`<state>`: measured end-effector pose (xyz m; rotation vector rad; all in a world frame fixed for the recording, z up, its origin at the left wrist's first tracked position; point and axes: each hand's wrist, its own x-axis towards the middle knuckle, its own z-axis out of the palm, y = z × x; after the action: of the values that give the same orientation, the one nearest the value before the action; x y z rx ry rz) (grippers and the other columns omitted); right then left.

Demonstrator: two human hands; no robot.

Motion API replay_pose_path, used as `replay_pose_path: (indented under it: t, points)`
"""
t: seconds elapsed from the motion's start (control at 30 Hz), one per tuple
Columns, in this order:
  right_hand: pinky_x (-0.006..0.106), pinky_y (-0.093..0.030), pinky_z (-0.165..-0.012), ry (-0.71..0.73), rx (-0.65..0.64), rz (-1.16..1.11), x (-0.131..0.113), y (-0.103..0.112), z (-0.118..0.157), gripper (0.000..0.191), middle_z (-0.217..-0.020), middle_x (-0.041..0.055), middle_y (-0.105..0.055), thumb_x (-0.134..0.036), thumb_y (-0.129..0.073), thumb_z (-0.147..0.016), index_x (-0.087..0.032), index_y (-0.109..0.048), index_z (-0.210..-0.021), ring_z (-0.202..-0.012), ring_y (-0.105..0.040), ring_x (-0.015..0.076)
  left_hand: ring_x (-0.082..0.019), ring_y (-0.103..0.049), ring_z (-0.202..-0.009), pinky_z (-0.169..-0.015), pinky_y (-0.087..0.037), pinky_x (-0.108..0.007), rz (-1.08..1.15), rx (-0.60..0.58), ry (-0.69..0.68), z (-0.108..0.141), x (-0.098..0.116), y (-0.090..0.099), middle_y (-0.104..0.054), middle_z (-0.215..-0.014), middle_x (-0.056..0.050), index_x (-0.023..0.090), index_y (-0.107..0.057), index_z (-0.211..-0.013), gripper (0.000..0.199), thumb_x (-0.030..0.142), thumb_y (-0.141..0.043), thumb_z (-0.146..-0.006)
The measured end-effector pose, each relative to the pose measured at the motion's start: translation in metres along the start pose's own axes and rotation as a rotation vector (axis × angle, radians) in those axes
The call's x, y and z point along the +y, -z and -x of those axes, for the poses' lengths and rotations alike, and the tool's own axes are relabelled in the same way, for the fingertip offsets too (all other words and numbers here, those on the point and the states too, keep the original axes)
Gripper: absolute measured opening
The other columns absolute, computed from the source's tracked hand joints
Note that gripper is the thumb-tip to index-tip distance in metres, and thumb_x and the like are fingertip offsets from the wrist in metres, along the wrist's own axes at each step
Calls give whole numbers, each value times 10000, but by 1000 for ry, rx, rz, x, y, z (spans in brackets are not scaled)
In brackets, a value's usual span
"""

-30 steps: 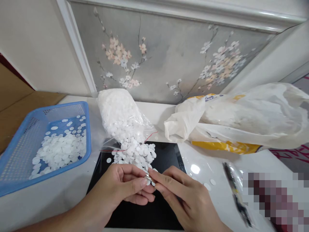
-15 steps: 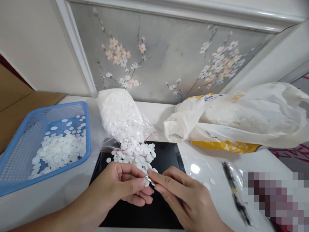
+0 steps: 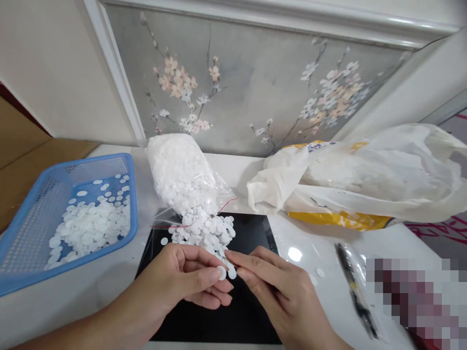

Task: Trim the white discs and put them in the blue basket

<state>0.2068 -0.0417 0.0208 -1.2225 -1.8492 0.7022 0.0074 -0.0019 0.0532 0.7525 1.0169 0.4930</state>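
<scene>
My left hand point(image 3: 197, 279) pinches a small white disc point(image 3: 221, 272) between thumb and forefinger, its other fingers curled below. Close beside it, my right hand point(image 3: 273, 282) has thumb and forefinger nearly together at the edge of another white disc point(image 3: 232, 272); what lies between those fingertips is too small to make out. Both hands are over a black board point(image 3: 219, 318). Behind them a pile of white discs point(image 3: 204, 228) spills onto the board from a clear plastic bag point(image 3: 177, 170) with a red seal line.
A blue basket point(image 3: 133, 204) holding many white discs stands at the left. White and yellow plastic bags point(image 3: 339, 194) lie at the back right. A packet with a black item point(image 3: 355, 291) and a few loose discs point(image 3: 320, 272) are at the right. Cardboard point(image 3: 47, 153) is far left.
The disc in my left fingers now faces the camera. My right fingertips have parted slightly from it, moving a little to the right.
</scene>
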Motion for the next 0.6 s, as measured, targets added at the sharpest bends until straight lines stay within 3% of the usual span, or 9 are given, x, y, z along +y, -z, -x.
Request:
replay_pose_path:
  t: [0.2,0.3,0.43,0.53,0.6]
  points:
    - [203,-469,-506,-41,15,1,-2,0,-3,286,-735,6,-569,-243,-503,-961,-247,-685,-1181,-571,-564,117,-175,-752,-715,-629,-576,-200,-30,13,32,1,4,-3,-787,-737,-50,158,-738,-812,162,294,-786,-738]
    - [205,-470,-492,-34,77,78,-2,7,-8,292,-697,2,-563,-251,-474,-965,-236,-696,-1154,-541,-555,123,-153,-730,-655,-584,-546,-189,-40,12,-33,1,4,-1,-770,-707,-38,165,-734,-820,158,297,-776,-745]
    - [247,-511,-542,-95,97,360,13,33,-7,383,-762,26,-614,-257,-372,-975,-271,-599,-1283,-584,-617,158,-87,-629,-566,-528,-471,-154,-75,32,-170,4,13,11,-699,-636,19,190,-710,-798,105,290,-737,-784]
    - [268,-498,-482,-174,19,617,32,55,12,476,-824,56,-652,-237,-282,-958,-291,-479,-1388,-566,-657,186,-71,-564,-595,-547,-449,-143,-91,92,-219,8,25,22,-647,-653,43,208,-671,-758,131,317,-699,-825]
    - [304,-533,-548,-258,18,698,43,68,30,475,-874,86,-684,-285,-292,-963,-238,-412,-1419,-653,-701,224,-78,-536,-626,-567,-448,-150,-84,108,-265,9,32,27,-625,-685,35,200,-631,-711,214,344,-641,-869]
